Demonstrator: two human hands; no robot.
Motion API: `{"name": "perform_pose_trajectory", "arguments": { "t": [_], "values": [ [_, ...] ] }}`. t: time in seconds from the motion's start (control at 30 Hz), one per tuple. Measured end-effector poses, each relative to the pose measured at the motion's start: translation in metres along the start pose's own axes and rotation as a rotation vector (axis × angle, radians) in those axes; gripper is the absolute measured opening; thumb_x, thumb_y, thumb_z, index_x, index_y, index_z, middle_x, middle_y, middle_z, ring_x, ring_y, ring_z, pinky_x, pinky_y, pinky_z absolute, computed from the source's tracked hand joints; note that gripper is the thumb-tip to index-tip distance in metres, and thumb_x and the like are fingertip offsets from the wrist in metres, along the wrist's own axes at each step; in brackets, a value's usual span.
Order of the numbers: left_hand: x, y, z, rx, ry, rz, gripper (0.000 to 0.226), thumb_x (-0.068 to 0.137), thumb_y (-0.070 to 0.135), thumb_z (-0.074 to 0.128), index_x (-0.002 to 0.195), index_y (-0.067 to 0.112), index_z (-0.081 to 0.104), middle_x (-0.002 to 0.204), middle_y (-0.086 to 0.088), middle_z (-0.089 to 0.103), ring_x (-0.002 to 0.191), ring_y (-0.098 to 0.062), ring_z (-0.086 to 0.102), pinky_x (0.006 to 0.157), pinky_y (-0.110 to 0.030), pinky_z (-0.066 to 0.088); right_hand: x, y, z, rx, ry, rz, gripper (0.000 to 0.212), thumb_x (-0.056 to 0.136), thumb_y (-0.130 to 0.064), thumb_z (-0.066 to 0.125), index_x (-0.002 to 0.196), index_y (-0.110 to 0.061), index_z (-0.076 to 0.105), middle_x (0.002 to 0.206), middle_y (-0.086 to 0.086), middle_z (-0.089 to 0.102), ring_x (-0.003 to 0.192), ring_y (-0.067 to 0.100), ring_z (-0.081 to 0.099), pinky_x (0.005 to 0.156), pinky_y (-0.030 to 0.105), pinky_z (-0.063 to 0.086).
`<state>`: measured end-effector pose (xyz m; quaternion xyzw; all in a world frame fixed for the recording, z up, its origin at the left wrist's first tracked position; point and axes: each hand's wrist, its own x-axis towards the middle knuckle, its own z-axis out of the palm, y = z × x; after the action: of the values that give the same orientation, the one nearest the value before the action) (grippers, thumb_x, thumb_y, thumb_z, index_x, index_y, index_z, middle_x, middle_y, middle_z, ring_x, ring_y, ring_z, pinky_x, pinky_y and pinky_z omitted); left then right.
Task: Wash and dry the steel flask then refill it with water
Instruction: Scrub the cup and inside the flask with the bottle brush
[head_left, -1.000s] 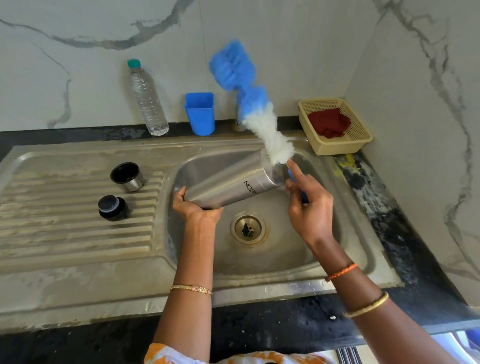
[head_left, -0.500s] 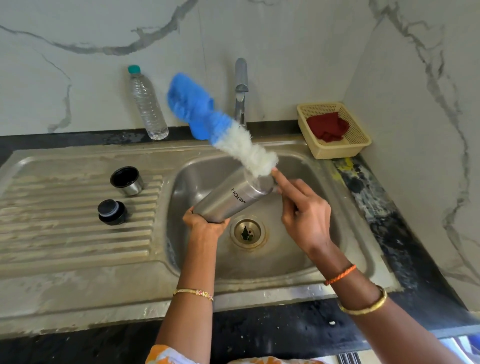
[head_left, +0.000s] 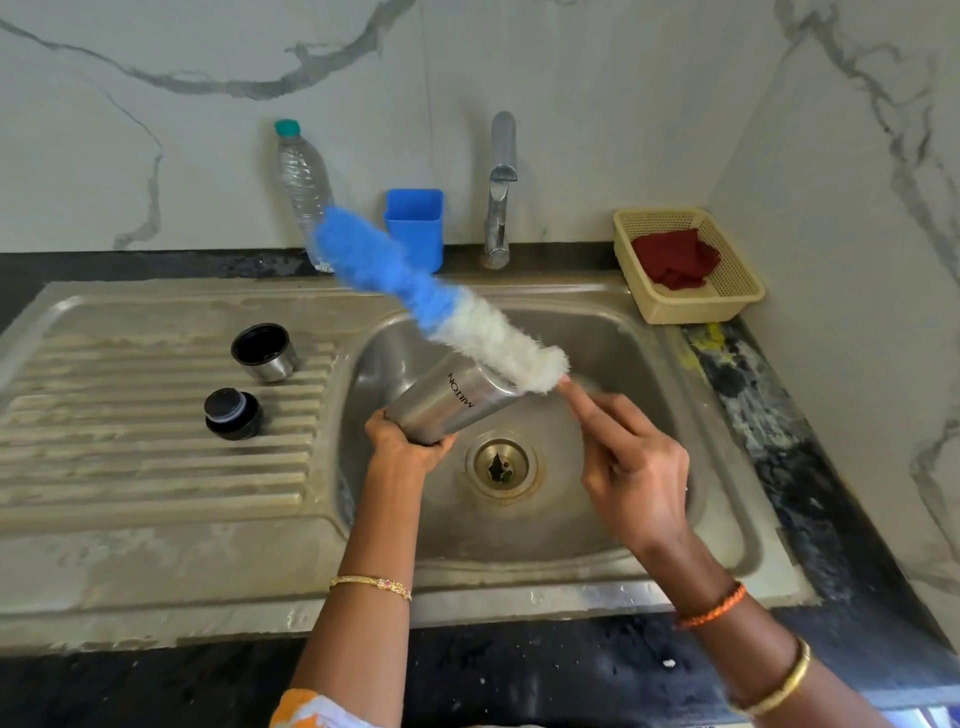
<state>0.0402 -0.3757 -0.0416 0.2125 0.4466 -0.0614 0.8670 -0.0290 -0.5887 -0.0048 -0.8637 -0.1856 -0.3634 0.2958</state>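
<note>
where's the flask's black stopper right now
In the head view the black stopper sits on the ribbed draining board, left of the basin, just in front of the steel cup lid.

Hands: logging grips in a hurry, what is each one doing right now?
Left hand: grips the flask at its base.
Right hand: holds the brush by its handle end, fingers curled round it.

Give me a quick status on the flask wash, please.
Left hand grips steel flask by its base, tilted over the sink. Right hand holds bottle brush, bristles outside the flask. Nothing in the way.
</note>
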Motion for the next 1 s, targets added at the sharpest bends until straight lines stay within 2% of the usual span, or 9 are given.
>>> {"name": "perform_pose_trajectory", "arguments": {
  "t": [0.17,0.3,0.47,0.57,0.63,0.73,0.83,0.93,1.0],
  "values": [
    [-0.005,0.0,0.004,-0.014,-0.018,-0.028,0.034,0.096,0.033,0.036,0.099,0.01,0.061,0.096,-0.015,0.067,0.088,-0.035,0.064,0.076,-0.047,0.056,0.016,0.006,0.011,0.022,0.049,0.152,0.047,0.087,0.002,0.052,0.126,-0.023,0.061,0.09,-0.004,0.065,0.064,0.009,0.056,0.047,0.03,0.05],
    [-0.011,0.006,0.009,-0.03,-0.029,0.01,0.033,0.096,0.032,0.035,0.089,0.013,0.061,0.085,-0.012,0.066,0.08,-0.031,0.062,0.057,-0.045,0.058,0.017,-0.003,0.008,0.047,0.08,0.094,0.046,0.087,0.004,0.053,0.125,-0.021,0.061,0.09,-0.003,0.065,0.064,0.011,0.058,0.049,0.029,0.051],
    [-0.009,0.011,0.004,-0.102,0.014,0.044,0.042,0.098,0.036,0.029,0.098,0.009,0.061,0.096,-0.017,0.065,0.085,-0.035,0.062,0.078,-0.049,0.053,-0.017,-0.002,0.0,0.106,0.024,0.065,0.048,0.085,0.007,0.057,0.127,-0.015,0.059,0.093,-0.003,0.065,0.065,0.01,0.058,0.053,0.031,0.052],
    [-0.015,0.003,0.004,-0.078,0.011,0.028,0.041,0.098,0.036,0.029,0.102,0.011,0.061,0.098,-0.016,0.065,0.085,-0.034,0.063,0.075,-0.049,0.055,-0.007,-0.009,0.007,0.157,0.013,0.122,0.048,0.085,0.007,0.055,0.128,-0.015,0.058,0.092,-0.001,0.065,0.068,0.013,0.061,0.059,0.031,0.054],
    [-0.021,0.001,0.008,-0.061,0.002,0.056,0.039,0.098,0.036,0.031,0.104,0.013,0.061,0.094,-0.014,0.066,0.084,-0.033,0.064,0.064,-0.046,0.055,0.006,-0.008,0.012,0.135,0.044,0.158,0.046,0.087,0.005,0.053,0.127,-0.015,0.059,0.09,0.0,0.066,0.07,0.014,0.062,0.063,0.03,0.055],
    [-0.027,0.008,0.016,-0.087,-0.018,0.172,0.039,0.096,0.042,0.034,0.107,0.019,0.063,0.091,-0.008,0.068,0.082,-0.029,0.065,0.059,-0.041,0.054,0.007,0.0,0.012,0.11,0.077,0.265,0.046,0.088,0.004,0.051,0.128,-0.015,0.059,0.089,0.001,0.065,0.068,0.015,0.061,0.061,0.032,0.054],
    [-0.031,0.021,0.022,-0.148,0.097,0.333,0.041,0.087,0.046,0.053,0.113,0.015,0.062,0.104,-0.01,0.069,0.085,-0.029,0.066,0.075,-0.045,0.057,-0.013,0.0,0.0,0.076,0.075,0.334,0.045,0.086,0.005,0.053,0.127,-0.014,0.061,0.082,-0.001,0.063,0.068,0.006,0.059,0.059,0.029,0.053],
    [-0.045,0.025,0.028,-0.146,0.322,0.56,0.043,0.085,0.04,0.063,0.114,0.011,0.052,0.105,-0.005,0.062,0.085,-0.024,0.06,0.077,-0.032,0.048,-0.017,-0.016,-0.012,0.13,0.01,0.289,0.046,0.085,0.009,0.059,0.124,-0.015,0.063,0.076,-0.011,0.054,0.068,-0.01,0.052,0.061,0.011,0.047],
    [-0.058,0.021,0.036,-0.132,0.322,0.706,0.029,0.089,0.032,0.065,0.101,0.015,0.046,0.098,-0.002,0.059,0.08,-0.019,0.055,0.071,-0.023,0.041,-0.003,-0.03,-0.019,0.133,-0.058,0.286,0.044,0.086,0.002,0.063,0.121,-0.025,0.066,0.076,-0.019,0.054,0.065,-0.011,0.05,0.059,0.009,0.041]
  ]
}}
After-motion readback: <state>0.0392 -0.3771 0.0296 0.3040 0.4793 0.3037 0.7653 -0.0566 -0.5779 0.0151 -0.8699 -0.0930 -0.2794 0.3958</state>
